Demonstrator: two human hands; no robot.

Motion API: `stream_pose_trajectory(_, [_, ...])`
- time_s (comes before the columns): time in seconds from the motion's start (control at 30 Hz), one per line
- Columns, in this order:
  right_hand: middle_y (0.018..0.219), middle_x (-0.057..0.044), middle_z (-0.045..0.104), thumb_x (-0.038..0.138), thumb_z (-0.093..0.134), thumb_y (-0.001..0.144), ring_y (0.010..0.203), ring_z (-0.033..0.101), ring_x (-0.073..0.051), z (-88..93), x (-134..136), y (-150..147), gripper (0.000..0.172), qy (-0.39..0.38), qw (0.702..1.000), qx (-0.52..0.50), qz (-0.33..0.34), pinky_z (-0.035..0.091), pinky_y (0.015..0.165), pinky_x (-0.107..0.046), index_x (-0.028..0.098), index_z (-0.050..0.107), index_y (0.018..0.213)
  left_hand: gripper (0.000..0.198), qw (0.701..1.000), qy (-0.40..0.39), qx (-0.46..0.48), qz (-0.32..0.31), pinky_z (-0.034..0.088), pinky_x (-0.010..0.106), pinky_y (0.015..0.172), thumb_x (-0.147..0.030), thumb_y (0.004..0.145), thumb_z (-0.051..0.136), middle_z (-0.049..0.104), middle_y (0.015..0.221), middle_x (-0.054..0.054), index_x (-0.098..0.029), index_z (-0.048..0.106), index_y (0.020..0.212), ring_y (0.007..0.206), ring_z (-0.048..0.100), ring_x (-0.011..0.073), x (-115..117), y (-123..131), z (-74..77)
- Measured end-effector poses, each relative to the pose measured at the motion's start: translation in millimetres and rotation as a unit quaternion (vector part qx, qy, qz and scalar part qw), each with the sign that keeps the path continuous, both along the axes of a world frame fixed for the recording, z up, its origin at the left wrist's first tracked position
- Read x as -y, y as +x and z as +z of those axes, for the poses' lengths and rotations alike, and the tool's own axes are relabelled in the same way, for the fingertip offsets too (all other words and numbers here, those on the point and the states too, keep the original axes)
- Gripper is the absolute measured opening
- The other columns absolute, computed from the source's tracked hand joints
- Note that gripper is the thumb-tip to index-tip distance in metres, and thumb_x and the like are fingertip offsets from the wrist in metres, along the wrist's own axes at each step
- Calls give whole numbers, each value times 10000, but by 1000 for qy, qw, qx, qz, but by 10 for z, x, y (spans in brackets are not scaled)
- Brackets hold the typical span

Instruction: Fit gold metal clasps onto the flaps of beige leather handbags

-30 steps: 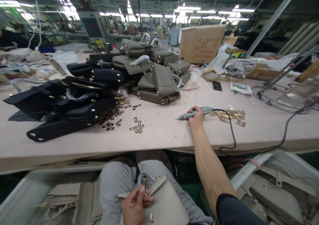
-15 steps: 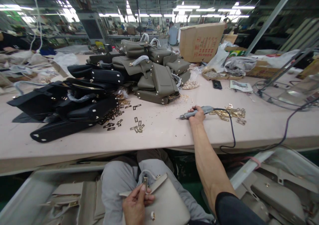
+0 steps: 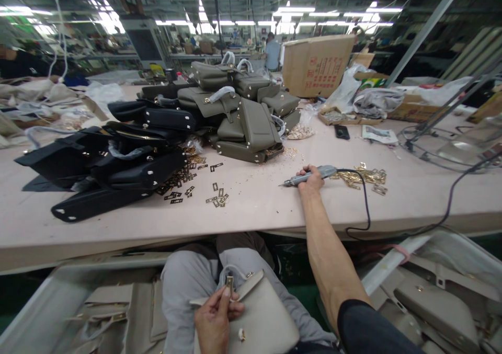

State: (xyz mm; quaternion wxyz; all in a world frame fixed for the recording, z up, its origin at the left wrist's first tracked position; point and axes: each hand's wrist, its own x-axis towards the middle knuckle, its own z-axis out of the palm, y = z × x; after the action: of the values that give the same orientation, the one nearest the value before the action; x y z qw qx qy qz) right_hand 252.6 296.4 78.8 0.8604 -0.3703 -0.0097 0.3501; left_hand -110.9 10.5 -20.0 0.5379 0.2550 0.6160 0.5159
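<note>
Worktop (image 3: pixel 259 207): long, pale, spanning the view just beyond the knees.
Bag heap: black bags (image 3: pixel 129 181) at left, olive bags (image 3: pixel 257 129) toward the middle; several handles wrapped.
Left bin (image 3: pixel 39 308): beside the left leg; holds beige bags, some metal fittings showing.
Right bin (image 3: pixel 386 275): pale-rimmed; holds more beige bags, flaps visible.
Carton (image 3: pixel 317 69): brown, red print, behind the olive bags; contents hidden.
Lap bag (image 3: pixel 270 317): beige, resting on the thighs; best kept steady there, its face guarded from scratches.
Open tray (image 3: pixel 325 121): shallow; small pieces inside, too small to identify.
Power tool (image 3: pixel 325 172): corded, grasped by the right hand (image 3: pixel 309 180) over the worktop; a firm grip near the front should steady the tip.
Loose plates (image 3: pixel 363 177): gold, clustered by the tool's rear.
Metal plate (image 3: pixel 229 282): pinched upright by the left hand (image 3: pixel 215 317) above the lap bag; best held square, fingertips clear of its face.
</note>
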Motion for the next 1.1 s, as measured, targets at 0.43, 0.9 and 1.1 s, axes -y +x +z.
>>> stream_pose_trajectory(0.43, [726,59,519,189,649,775,501,464,-53,388,525,-271,173,55,991,38,118,498,512,-192,183,479,803,501,999,42,-9,-3,614,315,456,-587,710,836,751,706,94,-114,772,859,503,711,250,54,82,40])
stream_pose_trajectory(0.9, [699,22,576,269,722,837,490,504,-100,307,2142,-2291,171,104,903,245,337,479,540,-262,192,581,897,436,998,42,56,-2,574,250,442,-502,795,749,727,656,130,-68,712,812,487,705,220,133,113,162])
stream_pose_trajectory(1.1, [697,13,590,240,714,878,497,537,-114,164,2280,-2458,101,113,879,312,342,479,534,-273,199,627,908,452,998,44,52,2,579,253,457,-521,803,754,740,704,136,-71,713,828,520,720,228,154,102,158])
